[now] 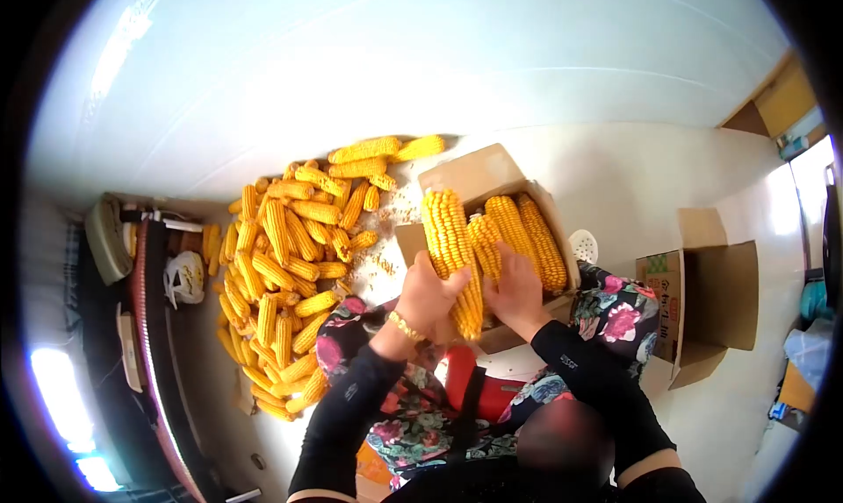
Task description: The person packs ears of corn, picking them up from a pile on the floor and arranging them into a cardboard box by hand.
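My left hand (428,299), with a gold-coloured bracelet at the wrist, is closed around a long yellow corn cob (446,231) that stands almost upright, tilted over the near left part of an open cardboard box (474,168). Close beside it, my right hand (516,294) has its fingers curled against a shorter corn cob (484,240), whose lower end is hidden behind the fingers. Two more large cobs (540,240) lie side by side in the box, just past my right hand. Black sleeves cover both forearms.
A large heap of corn cobs (285,266) covers the floor to the left, with loose bits scattered beside it. Another open cardboard box (720,292) stands at right. Dark furniture (167,345) and a white plastic bag (184,277) are at left. Something red (465,380) shows between my legs.
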`<state>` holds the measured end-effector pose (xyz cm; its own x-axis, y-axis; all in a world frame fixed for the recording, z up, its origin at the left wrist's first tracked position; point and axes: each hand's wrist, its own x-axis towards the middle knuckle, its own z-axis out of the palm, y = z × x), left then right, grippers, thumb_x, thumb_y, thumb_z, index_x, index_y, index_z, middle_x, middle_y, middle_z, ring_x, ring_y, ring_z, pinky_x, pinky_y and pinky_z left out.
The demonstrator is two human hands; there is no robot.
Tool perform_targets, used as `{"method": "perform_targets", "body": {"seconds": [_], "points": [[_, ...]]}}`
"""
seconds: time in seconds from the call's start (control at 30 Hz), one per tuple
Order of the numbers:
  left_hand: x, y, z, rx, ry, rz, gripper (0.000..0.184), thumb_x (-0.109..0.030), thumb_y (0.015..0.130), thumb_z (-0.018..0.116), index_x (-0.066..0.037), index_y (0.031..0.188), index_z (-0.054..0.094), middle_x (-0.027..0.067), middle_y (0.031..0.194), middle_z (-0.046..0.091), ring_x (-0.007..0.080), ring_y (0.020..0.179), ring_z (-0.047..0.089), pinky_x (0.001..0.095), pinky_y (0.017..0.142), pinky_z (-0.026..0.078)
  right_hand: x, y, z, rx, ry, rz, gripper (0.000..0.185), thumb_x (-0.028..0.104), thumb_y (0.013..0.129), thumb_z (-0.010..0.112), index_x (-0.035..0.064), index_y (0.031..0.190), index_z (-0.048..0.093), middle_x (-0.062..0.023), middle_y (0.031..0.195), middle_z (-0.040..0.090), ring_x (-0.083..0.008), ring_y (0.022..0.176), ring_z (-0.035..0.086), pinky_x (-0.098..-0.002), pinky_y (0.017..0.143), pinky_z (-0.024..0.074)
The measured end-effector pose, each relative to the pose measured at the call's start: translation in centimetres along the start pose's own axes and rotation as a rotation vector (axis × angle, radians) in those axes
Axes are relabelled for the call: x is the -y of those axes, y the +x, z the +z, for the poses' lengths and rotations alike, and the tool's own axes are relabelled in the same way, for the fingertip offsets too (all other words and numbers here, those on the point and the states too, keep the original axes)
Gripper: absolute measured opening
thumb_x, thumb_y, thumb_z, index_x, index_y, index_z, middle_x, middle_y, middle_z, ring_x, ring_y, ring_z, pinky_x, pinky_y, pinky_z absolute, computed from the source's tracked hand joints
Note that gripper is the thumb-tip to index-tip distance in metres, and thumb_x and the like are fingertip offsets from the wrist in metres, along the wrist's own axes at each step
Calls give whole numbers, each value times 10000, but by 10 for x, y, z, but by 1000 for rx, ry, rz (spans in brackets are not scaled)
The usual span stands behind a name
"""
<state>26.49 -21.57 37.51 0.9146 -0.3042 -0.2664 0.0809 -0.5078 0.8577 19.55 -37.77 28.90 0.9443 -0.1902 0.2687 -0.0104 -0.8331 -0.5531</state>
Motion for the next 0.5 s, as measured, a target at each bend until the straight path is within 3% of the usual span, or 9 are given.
{"method": "perform_targets", "body": {"seconds": [0.1,0.2,0.27,0.3,0.4,0.43,0.5], "points": [[28,22,22,-66,285,-54,618,-392,792,746,132,1036,527,274,872,674,405,821,679,412,722,549,-6,-1,-4,30,45,0,689,196,784,684,-3,1366,374,-201,944,556,-366,923,547,-451,764,485],[48,19,31,-36,480,-251,529,-318,870,686,126,1113,529,271,967,662,381,854,669,429,750,531,0,-4,-3,79,95,-4,664,192,807,670,-5,1371,378,-203,938,548,-370,915,541,-439,731,497],[49,14,49,-199,577,33,677,-409,866,676,98,1244,434,343,1131,559,484,981,599,482,837,514,7,-1,-5,108,35,38,615,178,841,645,-2,1369,385,-208,969,551,-387,946,537,-462,807,458],[43,5,57,-152,523,-11,661,-382,905,628,63,1328,383,356,1209,485,512,1053,546,512,881,485,2,-2,5,57,-45,25,555,165,863,588,21,1370,414,-203,983,538,-352,935,541,-424,689,504],[41,-16,77,-140,777,91,517,-263,935,574,-3,1356,426,285,1217,515,434,1074,522,487,909,453,-1,-6,18,28,-143,-48,498,200,873,543,35,1337,467,-191,1024,532,-338,970,542,-402,676,503],[47,-22,84,-223,779,184,475,-201,930,550,-14,1355,450,255,1216,515,401,1050,519,457,904,443,-3,-9,22,-4,-198,-71,482,226,877,512,36,1319,494,-187,1089,530,-320,988,543,-388,694,501],[53,-29,97,-299,825,230,472,-183,921,546,-11,1351,457,251,1208,517,402,1043,521,455,896,443,-6,-12,30,-20,-256,-88,482,214,880,508,30,1326,488,-192,1112,529,-319,983,540,-399,730,493]]}}
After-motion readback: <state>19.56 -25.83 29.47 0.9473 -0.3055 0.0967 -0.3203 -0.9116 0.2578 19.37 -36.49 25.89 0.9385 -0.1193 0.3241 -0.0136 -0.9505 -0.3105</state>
